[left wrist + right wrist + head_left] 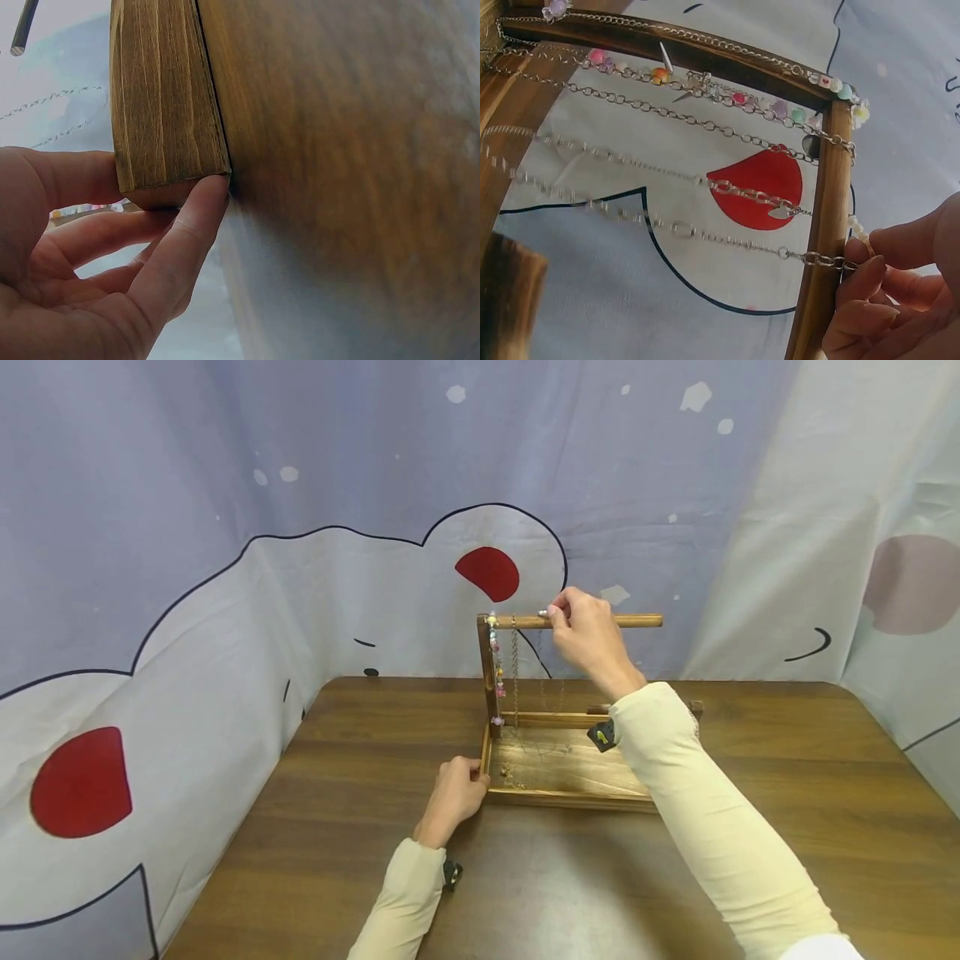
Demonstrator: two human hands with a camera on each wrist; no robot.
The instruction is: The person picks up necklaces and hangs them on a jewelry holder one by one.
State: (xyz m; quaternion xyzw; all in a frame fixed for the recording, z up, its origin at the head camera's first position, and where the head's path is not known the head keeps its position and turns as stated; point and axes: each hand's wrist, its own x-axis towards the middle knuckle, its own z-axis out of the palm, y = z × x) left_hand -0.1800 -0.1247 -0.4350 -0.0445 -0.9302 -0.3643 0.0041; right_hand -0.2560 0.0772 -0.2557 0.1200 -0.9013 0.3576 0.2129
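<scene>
Necklace point(739, 241) drapes over the bar point(641, 621) above the tray point(570, 799), pinched between your right hand's point(592, 631) fingertips just beside the bar. Your left hand point(459, 787) grips the tray's left end. Nearer the post point(485, 656) hang a beaded strand point(497, 673) and another chain point(515, 668).

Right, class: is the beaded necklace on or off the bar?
On: the beaded necklace hangs down from the bar, close beside the post, its topmost beads level with the bar.
</scene>
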